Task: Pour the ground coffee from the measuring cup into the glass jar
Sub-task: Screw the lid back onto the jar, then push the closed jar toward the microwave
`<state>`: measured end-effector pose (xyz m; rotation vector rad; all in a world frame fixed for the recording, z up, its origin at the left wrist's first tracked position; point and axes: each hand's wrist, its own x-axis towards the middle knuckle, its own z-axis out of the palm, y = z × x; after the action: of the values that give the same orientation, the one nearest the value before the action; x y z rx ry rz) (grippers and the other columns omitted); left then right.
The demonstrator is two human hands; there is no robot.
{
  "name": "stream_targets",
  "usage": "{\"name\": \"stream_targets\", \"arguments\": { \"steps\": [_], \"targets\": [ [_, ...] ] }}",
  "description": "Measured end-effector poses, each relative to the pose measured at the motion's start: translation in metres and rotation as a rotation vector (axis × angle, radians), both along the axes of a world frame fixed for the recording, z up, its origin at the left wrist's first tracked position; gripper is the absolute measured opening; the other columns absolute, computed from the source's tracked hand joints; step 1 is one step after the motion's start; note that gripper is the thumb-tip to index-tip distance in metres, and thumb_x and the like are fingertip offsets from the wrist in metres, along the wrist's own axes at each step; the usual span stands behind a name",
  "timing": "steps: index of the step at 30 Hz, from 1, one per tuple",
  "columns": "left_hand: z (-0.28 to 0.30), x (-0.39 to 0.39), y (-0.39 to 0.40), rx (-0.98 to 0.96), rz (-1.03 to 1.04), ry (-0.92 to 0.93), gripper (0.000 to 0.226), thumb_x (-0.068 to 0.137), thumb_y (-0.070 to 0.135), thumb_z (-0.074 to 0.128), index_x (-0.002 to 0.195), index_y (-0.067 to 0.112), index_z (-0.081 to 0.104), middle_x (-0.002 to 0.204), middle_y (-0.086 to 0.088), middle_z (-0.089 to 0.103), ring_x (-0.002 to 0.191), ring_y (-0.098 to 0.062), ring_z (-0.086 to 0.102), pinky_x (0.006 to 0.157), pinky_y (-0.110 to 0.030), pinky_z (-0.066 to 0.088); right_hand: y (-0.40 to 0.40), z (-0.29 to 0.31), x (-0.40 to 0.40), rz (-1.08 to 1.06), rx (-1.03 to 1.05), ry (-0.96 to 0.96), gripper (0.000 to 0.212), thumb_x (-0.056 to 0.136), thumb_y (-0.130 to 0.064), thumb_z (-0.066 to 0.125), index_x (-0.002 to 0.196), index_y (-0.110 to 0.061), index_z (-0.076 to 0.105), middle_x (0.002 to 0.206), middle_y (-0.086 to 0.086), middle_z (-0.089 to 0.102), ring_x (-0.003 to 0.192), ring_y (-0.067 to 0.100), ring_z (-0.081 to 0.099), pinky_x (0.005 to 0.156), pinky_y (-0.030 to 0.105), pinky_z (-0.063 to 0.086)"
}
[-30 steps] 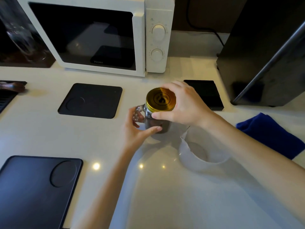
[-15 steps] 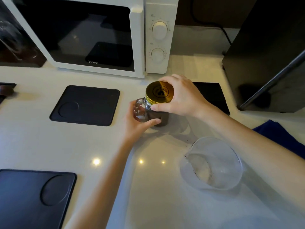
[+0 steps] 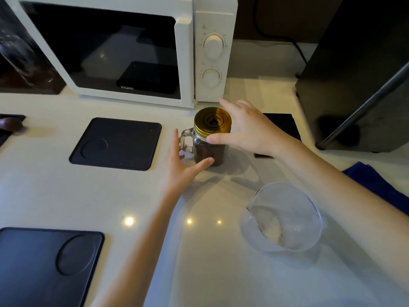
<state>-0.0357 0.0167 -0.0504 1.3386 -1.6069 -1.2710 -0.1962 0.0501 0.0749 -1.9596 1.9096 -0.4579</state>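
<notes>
The glass jar (image 3: 208, 151) with a handle stands upright on the white counter, holding dark ground coffee under a gold lid (image 3: 212, 121). My left hand (image 3: 181, 171) is beside it with fingers spread, thumb tip against the jar's lower front, fingers by the handle. My right hand (image 3: 250, 131) hovers at the lid's right side, fingers splayed past the lid, thumb touching just under the lid's rim. The clear measuring cup (image 3: 285, 218) sits at the near right, holding only a few dark specks.
A white microwave (image 3: 110, 52) stands behind the jar. Black mats lie at mid left (image 3: 116, 144) and near left (image 3: 44, 262), and a black pad (image 3: 281, 122) lies behind my right hand. A blue cloth (image 3: 380, 187) and a black appliance (image 3: 365, 74) are at right.
My right hand's fingers have lifted off the gold lid and spread. My left hand's fingers have loosened from the jar. The view has moved closer and the cup now shows fully.
</notes>
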Motion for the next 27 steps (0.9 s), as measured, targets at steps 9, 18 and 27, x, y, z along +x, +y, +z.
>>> {"name": "stream_targets", "arguments": {
  "steps": [9,18,27],
  "targets": [
    [-0.01,0.025,0.084,-0.287,-0.091,-0.391,0.057,0.089,0.047,0.044,0.134,0.012,0.047,0.147,-0.005,0.041,0.136,-0.023,0.036,0.11,-0.033,0.026,0.1,0.001,-0.027,-0.298,-0.348,-0.606,0.013,0.09,-0.017,0.056,0.088,-0.019,0.069,0.077,-0.006,0.071,0.079,0.01,0.065,0.074,0.019,0.052],
    [-0.027,0.03,0.114,-0.368,-0.252,-0.746,0.072,0.083,0.054,0.006,0.147,0.024,0.021,0.159,0.005,0.013,0.146,-0.01,0.001,0.115,-0.03,-0.004,0.163,-0.07,-0.009,-1.142,-0.596,-1.15,0.022,0.088,-0.023,0.047,0.068,-0.02,0.059,0.068,-0.004,0.059,0.071,0.015,0.053,0.08,0.034,0.042],
    [-0.025,0.028,0.114,-0.363,-0.235,-0.758,0.072,0.082,0.054,0.013,0.145,0.023,0.029,0.157,0.003,0.021,0.146,-0.013,0.01,0.116,-0.035,0.003,0.167,-0.093,0.017,-1.214,-0.564,-1.235,0.028,0.086,-0.018,0.057,0.062,-0.024,0.043,0.065,-0.004,0.034,0.058,0.006,0.036,0.063,0.025,0.03]
  ]
}}
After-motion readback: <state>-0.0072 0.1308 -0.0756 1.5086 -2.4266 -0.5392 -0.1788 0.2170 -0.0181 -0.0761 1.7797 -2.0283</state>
